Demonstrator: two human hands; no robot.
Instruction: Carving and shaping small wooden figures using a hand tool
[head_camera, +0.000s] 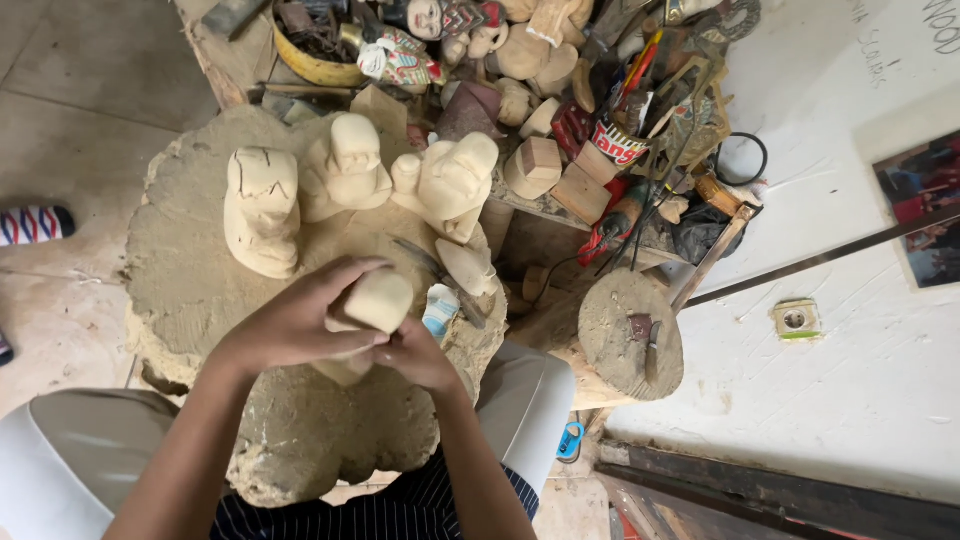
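- Fingers of the left hand (300, 322) curl closed over the top and near side of a pale carved wooden piece (368, 312), gripping it.
- The right hand (418, 356) presses against the piece from the near right, its fingers bent tight around the lower part; whether they also hold a tool cannot be told.
- The wooden piece sits just above the near right part of a broad, rough stump block (190, 270) that serves as the work surface.
- Three unfinished wooden figures stand along the block's far edge: a cracked figure (260, 210) on the left, a round-headed figure (345, 165) in the middle, and a broad figure (450, 180) at the far right corner.
- A small pale-blue and white container (438, 308) lies at the block's right edge, just beside the right hand, next to a dark chisel-like tool (440, 280).
- A red packet (617, 145) with white lettering sits among tools and wood offcuts past the block's far right corner.
- A yellow bowl (315, 65) of clutter stands beyond the far edge, with a painted figure (400, 55) just beside it.
- A smaller round stump (630, 335) to the right carries a short tool.
- Both forearms come up from the lower edge and meet at the piece, wrists bent inward, the left hand above the right.
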